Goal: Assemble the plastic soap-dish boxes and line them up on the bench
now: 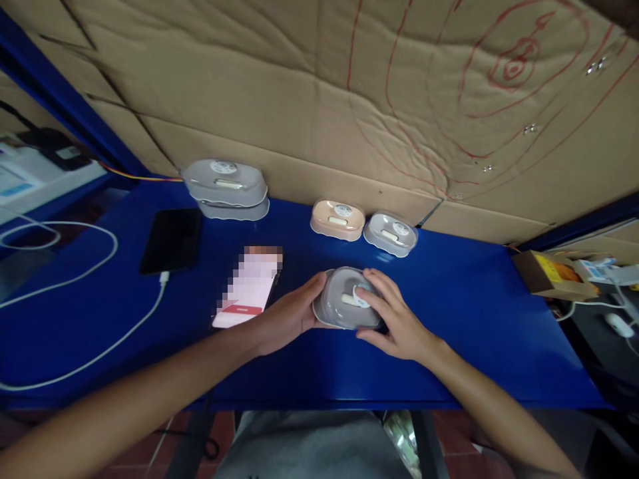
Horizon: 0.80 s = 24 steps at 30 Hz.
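Between my two hands is a grey oval box with a clear lid, a round white label and a small pale bar on its top. My left hand grips its left end, the thumb along the side and the fingers partly hidden beneath. Around its right end curls my right hand, with a finger on the lid by the label. Just beyond stand a peach box and a similar grey box. Larger grey boxes are stacked at the back left.
A lit phone lies left of the held box. Farther left, a dark phone is plugged into a white cable. Cardboard walls the back of the blue table. An open carton sits at the right.
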Tool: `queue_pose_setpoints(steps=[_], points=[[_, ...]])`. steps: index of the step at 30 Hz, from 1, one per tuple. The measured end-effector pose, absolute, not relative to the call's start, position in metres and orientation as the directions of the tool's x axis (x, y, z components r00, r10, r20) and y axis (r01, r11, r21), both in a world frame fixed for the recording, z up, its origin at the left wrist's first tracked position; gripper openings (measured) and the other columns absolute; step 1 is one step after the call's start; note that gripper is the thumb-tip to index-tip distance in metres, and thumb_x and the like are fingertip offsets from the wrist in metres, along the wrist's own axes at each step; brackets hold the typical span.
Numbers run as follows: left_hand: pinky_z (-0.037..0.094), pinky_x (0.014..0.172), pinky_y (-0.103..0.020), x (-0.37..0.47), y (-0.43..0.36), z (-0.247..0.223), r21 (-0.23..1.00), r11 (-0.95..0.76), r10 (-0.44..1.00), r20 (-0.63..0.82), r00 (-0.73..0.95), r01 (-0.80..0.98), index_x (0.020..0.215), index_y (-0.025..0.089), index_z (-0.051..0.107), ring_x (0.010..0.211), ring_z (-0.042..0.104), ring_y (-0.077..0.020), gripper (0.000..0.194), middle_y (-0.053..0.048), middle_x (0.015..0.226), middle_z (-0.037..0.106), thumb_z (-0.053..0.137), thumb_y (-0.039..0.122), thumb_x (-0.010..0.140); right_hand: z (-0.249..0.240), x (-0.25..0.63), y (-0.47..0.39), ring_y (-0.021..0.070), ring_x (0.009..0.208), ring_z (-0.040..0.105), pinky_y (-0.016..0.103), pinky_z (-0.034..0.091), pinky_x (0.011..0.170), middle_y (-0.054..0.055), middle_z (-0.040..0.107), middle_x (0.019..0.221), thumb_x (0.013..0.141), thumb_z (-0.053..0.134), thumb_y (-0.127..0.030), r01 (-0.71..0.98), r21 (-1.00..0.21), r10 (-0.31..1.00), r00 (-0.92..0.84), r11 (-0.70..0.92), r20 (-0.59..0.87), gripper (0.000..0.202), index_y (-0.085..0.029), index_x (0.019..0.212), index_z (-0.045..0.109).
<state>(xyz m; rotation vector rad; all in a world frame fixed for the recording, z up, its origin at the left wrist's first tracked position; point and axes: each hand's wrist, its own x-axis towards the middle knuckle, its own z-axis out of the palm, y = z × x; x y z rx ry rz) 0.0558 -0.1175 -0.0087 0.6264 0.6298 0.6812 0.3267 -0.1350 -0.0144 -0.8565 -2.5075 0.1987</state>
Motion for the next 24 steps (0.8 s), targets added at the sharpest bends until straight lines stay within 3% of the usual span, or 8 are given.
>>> queue_pose_setpoints(steps=[3,9,16,21,24], points=[[0.056,0.100,-0.040,0.057,-0.120,-0.009,0.688,0.611,0.731,-0.300,0.613,-0.392,0.145,0.028,0.067,0.133,0.063,-0.0312,0.051,-0.011,0.148,0.068,0.059,0.059,0.105,-0.014,0.327,-0.135,0.0397,0.162,0.031,0.066,0.042,0.123,0.016,0.030,0.176,0.101,0.069,-0.044,0.548,-0.277,0.613,-0.682,0.790,0.398,0.081,-0.031,0.170,0.029],[0.060,0.093,-0.041,0.061,-0.118,-0.014,0.629,0.637,0.747,-0.362,0.558,-0.445,0.138,0.021,0.071,0.119,0.072,-0.0306,0.045,-0.014,0.133,0.076,0.061,0.051,0.106,-0.023,0.330,-0.129,0.0390,0.163,0.028,0.066,0.038,0.126,0.018,0.031,0.174,0.106,0.059,-0.049,0.493,-0.393,0.627,-0.672,0.776,0.395,0.074,-0.027,0.169,0.029],[0.060,0.092,-0.040,0.062,-0.118,-0.017,0.631,0.618,0.766,-0.345,0.543,-0.470,0.136,0.020,0.072,0.113,0.074,-0.0287,0.043,-0.013,0.130,0.078,0.063,0.049,0.105,-0.036,0.331,-0.129,0.0426,0.162,0.028,0.069,0.043,0.121,0.016,0.038,0.170,0.106,0.058,-0.052,0.538,-0.224,0.576,-0.687,0.813,0.442,0.070,-0.031,0.169,0.034],[0.061,0.089,-0.041,0.063,-0.119,-0.020,0.652,0.606,0.775,-0.355,0.522,-0.456,0.130,0.019,0.074,0.109,0.075,-0.0294,0.044,-0.013,0.123,0.080,0.066,0.052,0.103,-0.038,0.332,-0.133,0.0385,0.154,0.042,0.067,0.040,0.124,0.013,0.052,0.161,0.106,0.057,-0.056,0.553,-0.063,0.500,-0.693,0.831,0.520,0.065,-0.033,0.165,0.043],[0.061,0.087,-0.041,0.064,-0.118,-0.022,0.653,0.601,0.780,-0.352,0.518,-0.462,0.127,0.019,0.075,0.105,0.075,-0.0287,0.043,-0.013,0.121,0.080,0.066,0.053,0.103,-0.037,0.331,-0.134,0.0373,0.152,0.045,0.066,0.041,0.124,0.015,0.051,0.161,0.106,0.056,-0.055,0.551,-0.046,0.487,-0.691,0.833,0.534,0.067,-0.032,0.167,0.039]])
